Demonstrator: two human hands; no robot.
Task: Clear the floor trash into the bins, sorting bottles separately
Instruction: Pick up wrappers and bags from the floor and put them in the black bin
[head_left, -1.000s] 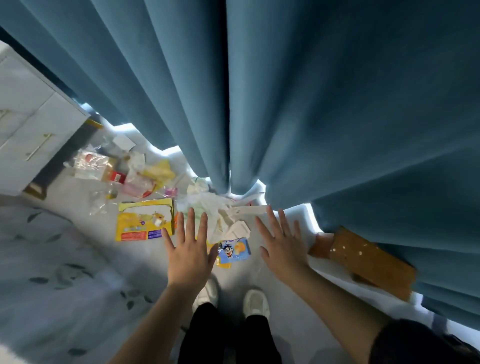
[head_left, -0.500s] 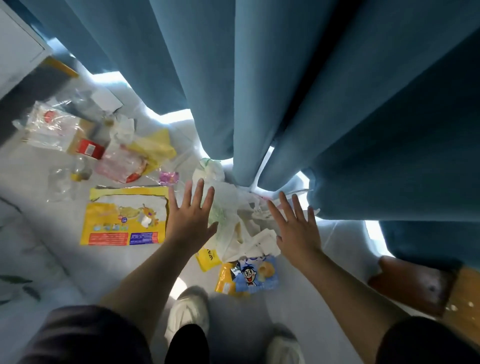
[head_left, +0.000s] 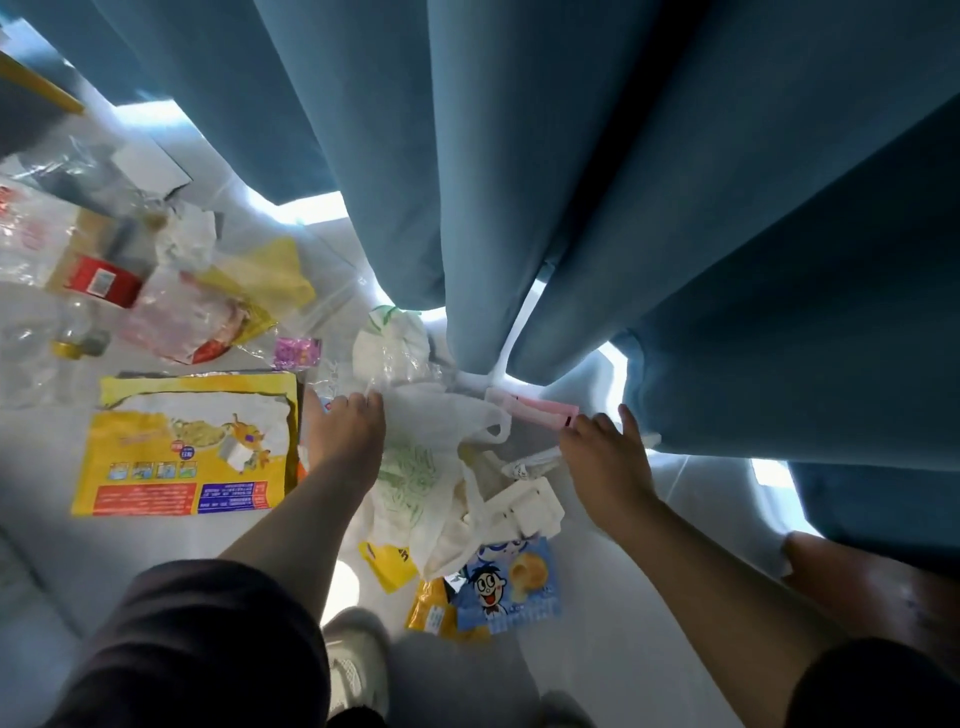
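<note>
My left hand is on the white bag with green print; its fingers are curled together and their tips are buried in the bag's upper edge under clear film. My right hand has bent fingers touching the near end of a pink strip, thumb held apart; I cannot tell whether they pinch it. A clear bottle with a yellow cap lies well left of the left fingers, past the yellow pack, whose red and blue text panels are too small to read. A red label carries a barcode. A purple wrapper lies just beyond the left fingertips. Nearer me than the right fingers are white tray pieces and a blue wrapper showing a cartoon face, with its lettering partly covered. The curtain hangs directly beyond both sets of fingers.
</note>
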